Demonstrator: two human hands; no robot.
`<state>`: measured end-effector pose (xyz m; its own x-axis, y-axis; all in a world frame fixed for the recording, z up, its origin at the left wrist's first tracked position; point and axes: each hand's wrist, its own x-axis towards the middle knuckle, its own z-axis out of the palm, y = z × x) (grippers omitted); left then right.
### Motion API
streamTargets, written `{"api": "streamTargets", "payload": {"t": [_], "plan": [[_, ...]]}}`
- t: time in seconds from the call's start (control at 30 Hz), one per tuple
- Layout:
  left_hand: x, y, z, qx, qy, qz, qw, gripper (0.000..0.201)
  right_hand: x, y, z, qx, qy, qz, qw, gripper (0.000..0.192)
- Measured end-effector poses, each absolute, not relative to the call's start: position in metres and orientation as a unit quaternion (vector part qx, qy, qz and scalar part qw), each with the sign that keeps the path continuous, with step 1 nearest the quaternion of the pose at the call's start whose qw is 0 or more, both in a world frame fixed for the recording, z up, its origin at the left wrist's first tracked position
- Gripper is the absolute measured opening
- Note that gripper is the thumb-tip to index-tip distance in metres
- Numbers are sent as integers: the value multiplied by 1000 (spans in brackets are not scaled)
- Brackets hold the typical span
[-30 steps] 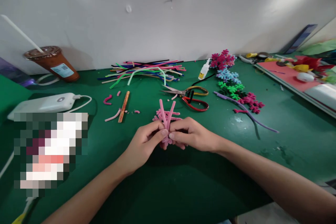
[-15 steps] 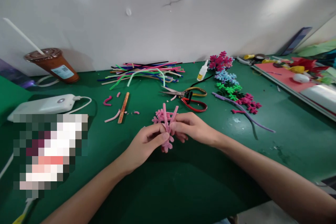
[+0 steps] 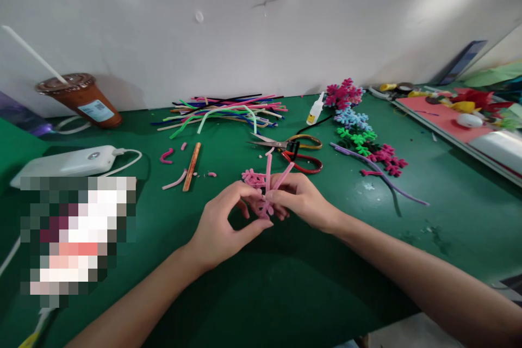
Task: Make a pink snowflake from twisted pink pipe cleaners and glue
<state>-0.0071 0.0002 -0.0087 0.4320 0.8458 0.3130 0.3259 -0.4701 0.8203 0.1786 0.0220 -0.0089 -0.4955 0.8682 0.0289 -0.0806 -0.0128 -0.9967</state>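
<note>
The scissors point(image 3: 291, 151) lie open on the green table point(image 3: 285, 293), and everything here is placed from them. Just in front of them, toward the person, both hands meet over a pink pipe-cleaner piece point(image 3: 263, 187), a fuzzy branched shape with 2 loose ends standing up toward the scissors' blades.

The right hand point(image 3: 302, 198) has its fingertips pressed together on the stem where the 2 ends cross, which seems to keep the twist from springing open. The left hand point(image 3: 222, 223) pinches the piece from the other side with its fingertips, thumb stretched underneath, so the soft wire is braced on both sides and held clear of the table.

Behind the scissors, against the wall, lies a loose pile of pipe cleaners point(image 3: 224, 109) in many colours, within reach. To the right of the scissors sits a row of finished snowflake shapes point(image 3: 359, 130) in magenta, pale blue and green, with a small glue bottle point(image 3: 315, 110) at its far end. Left of the scissors lie an orange stick point(image 3: 191, 166) and short pink offcuts point(image 3: 175, 179). Far left stand a white power bank point(image 3: 69, 163) and an iced drink cup point(image 3: 81, 98).
</note>
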Motion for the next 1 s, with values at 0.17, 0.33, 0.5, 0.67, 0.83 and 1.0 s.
{"api": "streamTargets", "payload": {"t": [0.17, 0.33, 0.5, 0.67, 0.83, 1.0], "plan": [[-10, -1, -14, 854, 335, 379, 124, 24, 174, 19, -11, -335, -558, 656, 383, 18], [-13, 0, -15, 872, 310, 374, 65, 16, 167, 13, -6, -348, -488, 712, 365, 17], [-14, -1, -15, 866, 313, 385, 52, 25, 164, 12, -6, -350, -467, 721, 372, 18], [-14, -2, -15, 860, 288, 418, 56, 27, 169, 16, -10, -279, -402, 821, 294, 16], [-14, -3, -15, 864, 265, 426, 52, 25, 173, 20, -13, -205, -365, 882, 214, 17], [-8, -5, -9, 796, 383, 429, 186, 8, 168, 16, -11, -300, -470, 765, 322, 20]]}}
